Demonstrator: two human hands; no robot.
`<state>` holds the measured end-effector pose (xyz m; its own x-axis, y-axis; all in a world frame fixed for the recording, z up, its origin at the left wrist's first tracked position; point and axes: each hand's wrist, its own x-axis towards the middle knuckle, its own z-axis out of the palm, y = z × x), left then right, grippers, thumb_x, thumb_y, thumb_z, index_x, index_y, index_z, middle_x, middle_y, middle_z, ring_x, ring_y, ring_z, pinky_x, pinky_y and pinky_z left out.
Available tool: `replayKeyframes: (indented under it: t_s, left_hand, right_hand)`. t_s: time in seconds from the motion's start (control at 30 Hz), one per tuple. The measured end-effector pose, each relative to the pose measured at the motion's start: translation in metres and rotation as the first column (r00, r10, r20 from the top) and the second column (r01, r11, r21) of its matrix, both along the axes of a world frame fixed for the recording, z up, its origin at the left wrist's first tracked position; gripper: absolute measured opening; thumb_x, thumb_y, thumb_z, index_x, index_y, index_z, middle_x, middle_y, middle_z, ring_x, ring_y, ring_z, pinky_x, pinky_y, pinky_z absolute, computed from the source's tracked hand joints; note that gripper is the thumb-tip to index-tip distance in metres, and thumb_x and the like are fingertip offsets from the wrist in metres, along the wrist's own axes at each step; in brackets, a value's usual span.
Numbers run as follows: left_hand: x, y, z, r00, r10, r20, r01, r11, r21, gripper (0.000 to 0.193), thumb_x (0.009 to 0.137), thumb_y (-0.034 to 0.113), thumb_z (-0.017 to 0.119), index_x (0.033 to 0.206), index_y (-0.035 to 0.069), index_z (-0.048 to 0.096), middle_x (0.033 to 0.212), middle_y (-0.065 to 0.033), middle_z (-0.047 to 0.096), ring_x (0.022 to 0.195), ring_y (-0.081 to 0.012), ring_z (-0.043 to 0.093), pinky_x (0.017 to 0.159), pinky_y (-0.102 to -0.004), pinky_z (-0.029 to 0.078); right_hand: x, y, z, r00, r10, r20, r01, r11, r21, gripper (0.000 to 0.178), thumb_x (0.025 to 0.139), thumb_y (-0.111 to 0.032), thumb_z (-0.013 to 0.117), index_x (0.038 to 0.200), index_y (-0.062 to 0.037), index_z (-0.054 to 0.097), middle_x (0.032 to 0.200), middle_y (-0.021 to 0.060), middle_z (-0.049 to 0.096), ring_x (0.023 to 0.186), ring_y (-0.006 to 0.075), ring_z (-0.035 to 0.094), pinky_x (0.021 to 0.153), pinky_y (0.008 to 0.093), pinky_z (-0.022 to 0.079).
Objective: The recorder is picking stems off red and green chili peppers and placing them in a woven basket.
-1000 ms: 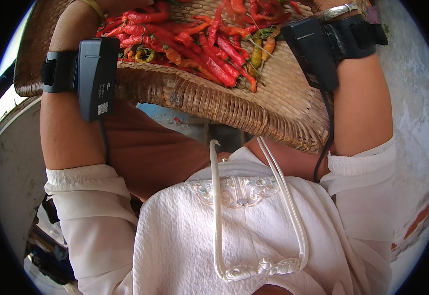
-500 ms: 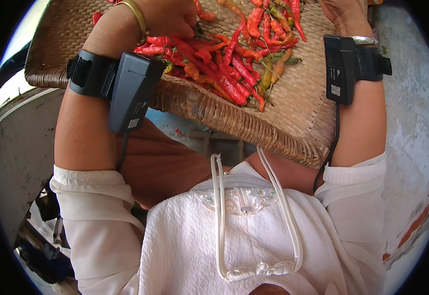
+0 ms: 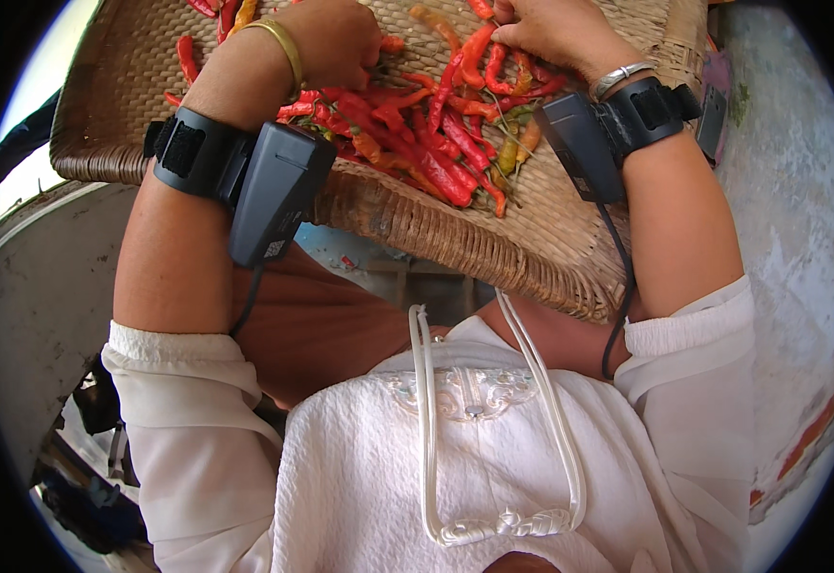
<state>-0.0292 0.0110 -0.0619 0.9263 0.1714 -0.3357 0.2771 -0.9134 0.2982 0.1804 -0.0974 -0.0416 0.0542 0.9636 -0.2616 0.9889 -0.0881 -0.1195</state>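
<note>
A heap of chili peppers (image 3: 426,158), mostly red with some orange and green ones, lies in the woven basket tray (image 3: 570,253). At the heap's left edge, my left hand (image 3: 336,48) is closed, its fingers curled down; what they hold, if anything, is hidden. My right hand (image 3: 560,33) is over the right side of the heap. Its thumb and forefinger close at the upper end of a curved red chili pepper (image 3: 476,55).
More chili peppers (image 3: 188,59) are scattered at the tray's far left. The tray's thick rim (image 3: 417,224) faces me above my lap. Black devices (image 3: 281,186) with cables are strapped to both wrists. A grey floor (image 3: 780,239) shows on the right.
My right hand has come inward from the tray's right side to the peppers. My left hand has shifted slightly right and down. The tray has shifted a little.
</note>
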Motion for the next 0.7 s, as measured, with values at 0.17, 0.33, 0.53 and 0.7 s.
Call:
replayKeyframes:
  t_s: [0.17,0.33,0.53,0.7]
  left_hand:
    - [0.008,-0.006,0.006,0.988,-0.013,-0.153,0.02,0.999,0.043,0.016,0.063,0.016,0.063,0.072,0.003,0.063,0.077,-0.0126,0.06,0.077,-0.029,0.058,0.071,-0.0378,0.046]
    - [0.011,-0.01,0.016,0.968,0.036,0.249,-0.012,0.995,-0.099,0.017,0.066,0.01,0.061,0.081,0.001,0.061,0.072,-0.0119,0.061,0.07,-0.0261,0.059,0.066,-0.0339,0.047]
    - [0.036,-0.013,0.056,0.952,0.262,0.157,-0.203,0.927,-0.315,0.017,0.072,0.016,0.062,0.077,0.0,0.058,0.064,-0.0104,0.058,0.055,-0.02,0.054,0.052,-0.0326,0.043]
    - [0.036,-0.011,0.084,0.844,0.536,0.0,-0.46,0.725,-0.512,0.011,0.08,0.01,0.058,0.082,0.0,0.054,0.064,0.0001,0.055,0.056,-0.0068,0.049,0.049,-0.0224,0.041]
  right_hand:
    - [-0.003,0.007,0.002,0.997,-0.078,-0.008,0.077,0.991,-0.114,0.013,0.07,-0.016,0.057,0.075,-0.0059,0.063,0.079,0.016,0.062,0.078,0.0327,0.059,0.069,0.0407,0.046]
    - [0.008,0.007,-0.006,0.994,-0.09,-0.056,0.084,0.992,-0.096,0.014,0.07,-0.018,0.058,0.077,-0.0064,0.062,0.078,0.016,0.062,0.075,0.0336,0.059,0.068,0.042,0.046]
    - [0.005,-0.001,-0.013,0.998,0.003,-0.069,0.013,0.972,0.233,0.021,0.069,-0.024,0.062,0.078,-0.0058,0.061,0.075,0.0164,0.061,0.074,0.0327,0.06,0.067,0.0416,0.047]
    - [-0.005,0.005,-0.006,0.998,-0.068,-0.017,0.069,0.989,0.134,0.018,0.07,-0.022,0.058,0.069,-0.0045,0.063,0.072,0.0187,0.061,0.073,0.0336,0.06,0.065,0.0414,0.047]
